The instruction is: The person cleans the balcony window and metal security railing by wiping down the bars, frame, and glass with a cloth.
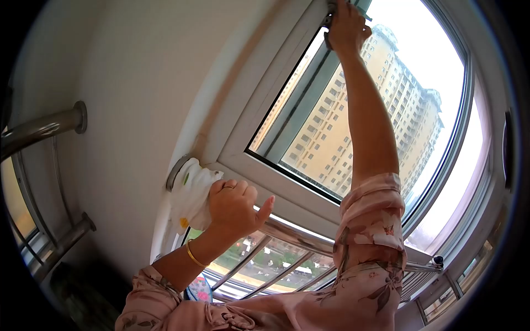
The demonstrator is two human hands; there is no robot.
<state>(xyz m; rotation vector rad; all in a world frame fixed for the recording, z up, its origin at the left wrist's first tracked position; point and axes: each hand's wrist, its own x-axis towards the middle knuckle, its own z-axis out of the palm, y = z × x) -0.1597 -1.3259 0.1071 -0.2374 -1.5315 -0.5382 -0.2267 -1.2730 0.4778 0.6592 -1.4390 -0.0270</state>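
Observation:
My left hand point(237, 207), below a gold bangle, is closed on a crumpled white cloth point(190, 193) with small green and yellow patches. The cloth lies against the end of a metal rail point(298, 234) by the wall. Raised high, my right hand point(348, 27) is at a dark metal fitting point(330, 22) on the upper part of the white window frame point(265, 99). Its fingers are curled, and what they hold, if anything, is hidden.
Metal bars point(281, 273) run below the window. A curved metal rail point(44, 129) juts from the wall point(127, 110) at left. Tall buildings point(386, 83) stand outside. A blue-rimmed patterned item point(199, 289) is near the lower bars.

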